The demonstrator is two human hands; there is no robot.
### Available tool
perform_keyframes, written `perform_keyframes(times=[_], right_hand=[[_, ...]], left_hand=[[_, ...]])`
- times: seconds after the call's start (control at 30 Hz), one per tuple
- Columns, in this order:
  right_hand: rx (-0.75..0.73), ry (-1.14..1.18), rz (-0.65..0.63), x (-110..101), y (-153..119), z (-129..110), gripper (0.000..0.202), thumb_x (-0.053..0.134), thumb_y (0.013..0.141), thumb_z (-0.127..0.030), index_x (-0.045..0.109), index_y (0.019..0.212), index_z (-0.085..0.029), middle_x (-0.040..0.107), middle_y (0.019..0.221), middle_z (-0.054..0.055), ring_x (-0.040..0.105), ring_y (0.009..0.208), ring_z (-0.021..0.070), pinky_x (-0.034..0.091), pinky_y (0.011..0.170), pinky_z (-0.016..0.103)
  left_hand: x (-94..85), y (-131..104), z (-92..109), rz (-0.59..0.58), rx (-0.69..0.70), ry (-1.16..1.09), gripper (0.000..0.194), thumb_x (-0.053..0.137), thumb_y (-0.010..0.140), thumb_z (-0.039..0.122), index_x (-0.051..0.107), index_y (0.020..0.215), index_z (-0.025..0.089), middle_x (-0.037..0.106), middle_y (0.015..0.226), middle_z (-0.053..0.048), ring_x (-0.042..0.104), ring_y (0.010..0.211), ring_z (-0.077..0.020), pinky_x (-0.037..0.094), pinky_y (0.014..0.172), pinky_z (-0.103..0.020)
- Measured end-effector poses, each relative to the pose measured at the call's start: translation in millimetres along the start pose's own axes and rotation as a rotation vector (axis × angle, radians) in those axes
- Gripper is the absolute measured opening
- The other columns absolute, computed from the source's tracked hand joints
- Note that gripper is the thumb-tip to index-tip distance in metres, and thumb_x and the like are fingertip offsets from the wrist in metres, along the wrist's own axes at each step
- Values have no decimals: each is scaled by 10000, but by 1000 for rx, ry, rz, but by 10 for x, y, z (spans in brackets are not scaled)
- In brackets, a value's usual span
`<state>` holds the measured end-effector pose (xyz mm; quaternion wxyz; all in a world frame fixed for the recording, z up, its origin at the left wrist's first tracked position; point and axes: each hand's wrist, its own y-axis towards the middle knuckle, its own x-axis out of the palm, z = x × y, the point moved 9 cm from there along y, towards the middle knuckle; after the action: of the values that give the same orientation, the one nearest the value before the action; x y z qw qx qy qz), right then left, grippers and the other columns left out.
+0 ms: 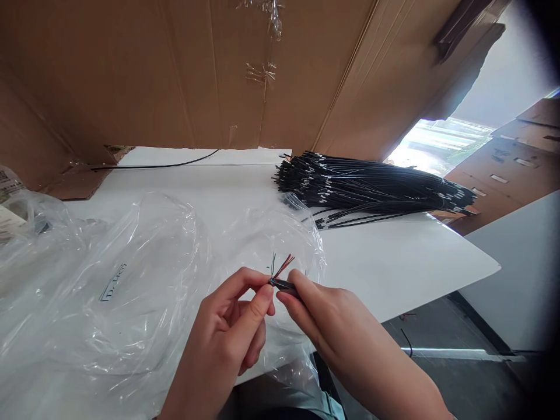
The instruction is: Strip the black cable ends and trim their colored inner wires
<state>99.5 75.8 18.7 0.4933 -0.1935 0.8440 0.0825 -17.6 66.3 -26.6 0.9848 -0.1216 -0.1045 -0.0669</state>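
Left fingers (254, 312) pinch wires (284, 266), right fingers (305, 287) a tool (285, 285); plastic (144, 286) beneath, black cables (371, 185) beyond.

Wearer: bare hands, clothed lap.
Left hand (234, 326) and right hand (326, 312) ungloved; pale blue-grey garment (333, 406), seam visible; dark cloth (286, 414) adjacent, type unclear.

the right hand (321, 309) partly conceals the slim black tool (285, 284). the left hand (234, 326) conceals the lower ends of the thin red and green wires (285, 264). blue print (112, 283) on the clear plastic bag (149, 326) is not clearly legible.
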Motion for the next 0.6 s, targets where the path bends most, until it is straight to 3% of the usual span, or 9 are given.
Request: perform_keyframes(times=[0.33,0.5,0.6], right_hand=[[10,24,-67,5,38,22,248,369,1081,-319,407,847,-247,572,647,-54,449,505,141,242,494,265],[23,41,-66,45,68,83,251,361,1081,-342,402,851,-250,558,643,-56,442,520,143,249,494,263],[41,39,-61,69,97,114,253,369,1077,-327,399,839,-247,565,639,-49,431,509,144,246,489,265]], left_hand=[[-10,25,-2,-18,-45,6,200,632,954,426,641,861,250,401,436,89,364,389,-56,274,388,-129],[-5,88,-43,-28,-57,-73,224,629,959,403,655,821,228,526,566,63,386,394,-35,292,382,-133],[2,123,-81,-27,-76,-73,279,618,959,439,634,796,214,524,552,56,369,384,-40,298,381,-145]])
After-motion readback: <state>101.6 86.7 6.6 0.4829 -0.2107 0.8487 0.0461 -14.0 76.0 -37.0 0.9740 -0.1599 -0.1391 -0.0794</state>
